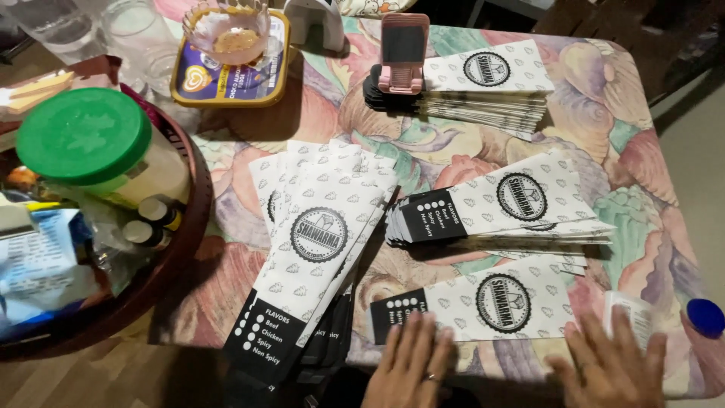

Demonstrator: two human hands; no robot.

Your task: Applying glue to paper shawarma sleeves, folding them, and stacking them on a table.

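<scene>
Both hands flat on a printed paper sleeve at the near table edge.

Floral-patterned tablecloth table (642, 113); white-and-black tapered paper sleeve (483, 306) lies flat, long axis left-right, black end pointing left. Left hand (411, 370) palm down, fingers spread, on its black end; right hand (608, 366) likewise splayed, slightly blurred, probably touching its right edge. Neither pinches anything.

Jar: green-lidded (84, 136), standing in a round brown tray (198, 198)
Bowl: clear glass (230, 30), on a yellow-rimmed tub (229, 79)
Phone stand: pink (402, 51)
Cap: blue (706, 317), table's right edge
</scene>
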